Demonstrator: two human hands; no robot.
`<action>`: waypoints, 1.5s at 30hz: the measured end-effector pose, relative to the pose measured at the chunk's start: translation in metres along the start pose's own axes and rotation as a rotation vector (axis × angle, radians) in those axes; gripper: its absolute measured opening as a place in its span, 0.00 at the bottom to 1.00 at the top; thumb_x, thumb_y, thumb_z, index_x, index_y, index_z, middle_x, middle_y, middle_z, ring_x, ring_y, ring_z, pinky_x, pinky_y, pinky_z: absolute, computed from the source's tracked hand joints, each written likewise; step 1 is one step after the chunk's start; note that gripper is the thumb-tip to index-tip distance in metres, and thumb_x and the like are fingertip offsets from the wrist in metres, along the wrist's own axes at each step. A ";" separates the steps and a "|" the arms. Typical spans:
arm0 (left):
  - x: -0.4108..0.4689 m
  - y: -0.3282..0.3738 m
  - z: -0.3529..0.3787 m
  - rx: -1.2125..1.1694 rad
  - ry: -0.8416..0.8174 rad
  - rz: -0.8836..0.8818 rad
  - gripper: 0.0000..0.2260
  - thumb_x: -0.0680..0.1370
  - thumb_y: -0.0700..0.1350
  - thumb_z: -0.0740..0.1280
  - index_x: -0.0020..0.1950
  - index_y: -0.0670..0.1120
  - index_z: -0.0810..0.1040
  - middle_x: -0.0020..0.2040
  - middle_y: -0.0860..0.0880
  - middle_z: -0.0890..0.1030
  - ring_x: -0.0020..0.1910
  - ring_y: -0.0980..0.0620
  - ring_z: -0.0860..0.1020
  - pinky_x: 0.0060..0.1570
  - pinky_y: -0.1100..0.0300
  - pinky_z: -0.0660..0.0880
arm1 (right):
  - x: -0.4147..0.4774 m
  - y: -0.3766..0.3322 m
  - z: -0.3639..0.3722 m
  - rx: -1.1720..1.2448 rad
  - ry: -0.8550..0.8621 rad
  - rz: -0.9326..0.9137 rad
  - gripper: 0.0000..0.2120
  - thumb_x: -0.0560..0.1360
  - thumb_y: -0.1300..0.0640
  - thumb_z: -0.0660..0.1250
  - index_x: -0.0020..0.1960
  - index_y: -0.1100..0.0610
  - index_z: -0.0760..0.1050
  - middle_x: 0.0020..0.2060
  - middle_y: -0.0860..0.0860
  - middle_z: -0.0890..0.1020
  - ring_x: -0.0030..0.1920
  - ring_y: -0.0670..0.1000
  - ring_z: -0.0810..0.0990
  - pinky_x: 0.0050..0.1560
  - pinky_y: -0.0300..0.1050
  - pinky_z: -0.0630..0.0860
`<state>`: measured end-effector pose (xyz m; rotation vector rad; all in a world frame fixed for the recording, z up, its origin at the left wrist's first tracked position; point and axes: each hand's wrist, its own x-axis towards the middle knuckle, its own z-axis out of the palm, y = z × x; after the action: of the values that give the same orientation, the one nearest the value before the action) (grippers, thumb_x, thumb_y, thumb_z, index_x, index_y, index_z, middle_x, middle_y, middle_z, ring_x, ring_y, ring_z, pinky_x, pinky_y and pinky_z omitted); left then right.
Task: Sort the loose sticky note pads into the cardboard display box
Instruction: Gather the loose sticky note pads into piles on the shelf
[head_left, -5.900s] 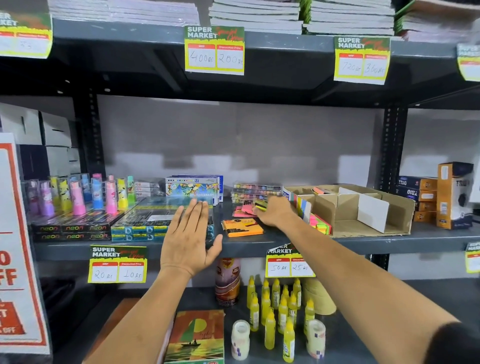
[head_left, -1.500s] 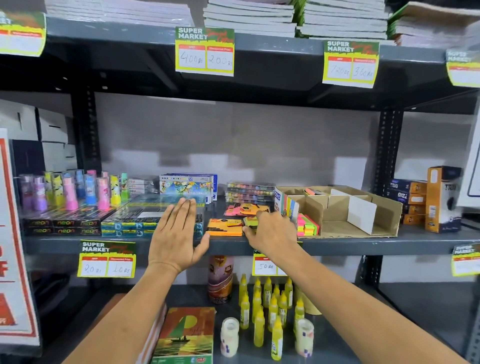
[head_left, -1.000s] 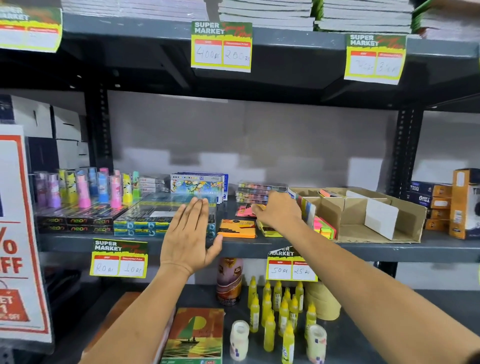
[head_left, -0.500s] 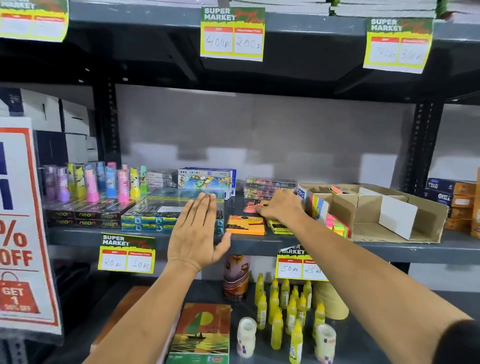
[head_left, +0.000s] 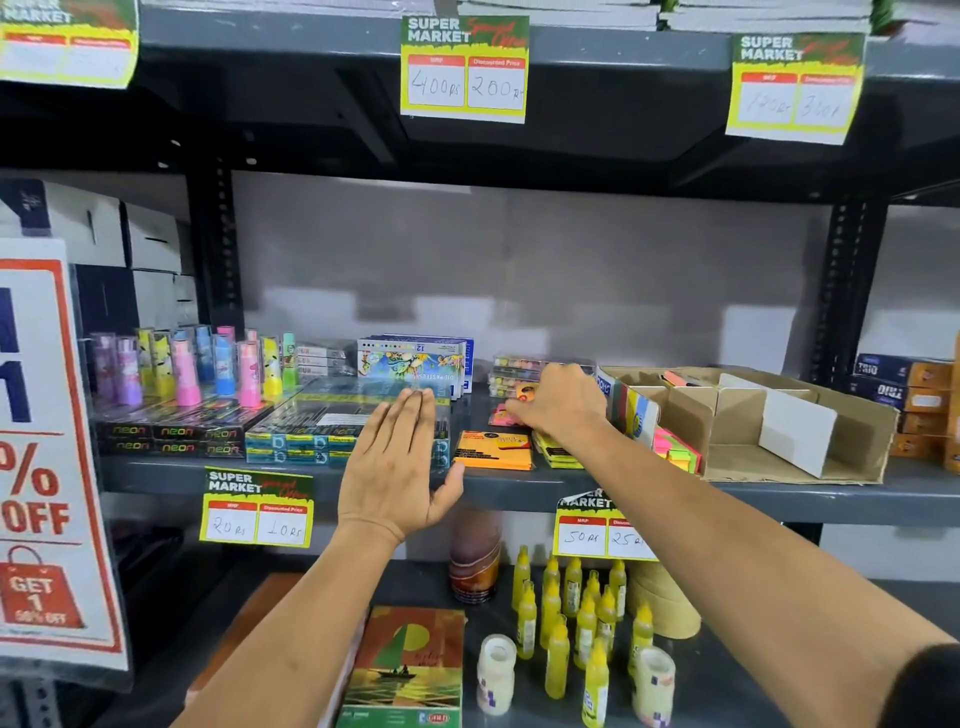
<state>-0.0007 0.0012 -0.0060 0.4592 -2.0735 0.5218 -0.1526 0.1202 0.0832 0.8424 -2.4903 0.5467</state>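
The cardboard display box (head_left: 857, 441) stands on the middle shelf at the right, with white dividers inside. Pink and green sticky pads (head_left: 675, 453) lie in its left compartment, and more pads (head_left: 631, 415) stand upright at its left end. Loose on the shelf are an orange pad (head_left: 493, 449), a yellow pad (head_left: 553, 451) half under my forearm, and a pink pad (head_left: 500, 415) further back. My right hand (head_left: 563, 408) reaches over the pink pad with bent fingers touching it. My left hand (head_left: 395, 467) hovers flat and open at the shelf edge.
Flat blue-green packs (head_left: 311, 436) and neon packs (head_left: 166, 439) with upright colourful tubes fill the shelf's left. Pastel boxes (head_left: 410, 364) stand behind. Orange boxes (head_left: 919, 410) sit at the far right. Yellow glue bottles (head_left: 571, 613) and a book (head_left: 410, 670) are on the lower shelf.
My right hand has moved from the shelf's front edge back to the pink pad. A yellow pad now lies beside the orange one. My left hand has stayed flat and open.
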 end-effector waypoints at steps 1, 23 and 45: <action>0.000 0.000 0.000 0.002 -0.003 0.000 0.33 0.76 0.58 0.56 0.69 0.33 0.72 0.65 0.36 0.76 0.65 0.39 0.75 0.70 0.49 0.62 | -0.001 -0.003 -0.003 0.013 0.019 -0.012 0.25 0.70 0.37 0.68 0.51 0.58 0.78 0.47 0.53 0.81 0.49 0.54 0.81 0.43 0.47 0.79; 0.000 0.001 -0.004 -0.017 -0.027 -0.007 0.33 0.80 0.58 0.47 0.68 0.32 0.72 0.64 0.34 0.76 0.64 0.38 0.75 0.69 0.48 0.63 | -0.080 -0.038 -0.004 -0.064 0.082 -0.300 0.24 0.78 0.41 0.58 0.54 0.61 0.78 0.51 0.59 0.82 0.52 0.58 0.81 0.42 0.46 0.74; 0.000 0.001 -0.003 -0.020 -0.004 -0.005 0.32 0.76 0.56 0.56 0.68 0.32 0.72 0.64 0.35 0.76 0.64 0.38 0.75 0.68 0.47 0.64 | -0.066 -0.033 -0.011 0.020 -0.015 -0.255 0.32 0.79 0.36 0.52 0.54 0.64 0.77 0.52 0.61 0.81 0.53 0.61 0.80 0.40 0.46 0.70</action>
<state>0.0008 0.0041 -0.0052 0.4543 -2.0792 0.4976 -0.0812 0.1319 0.0642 1.1539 -2.3456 0.4776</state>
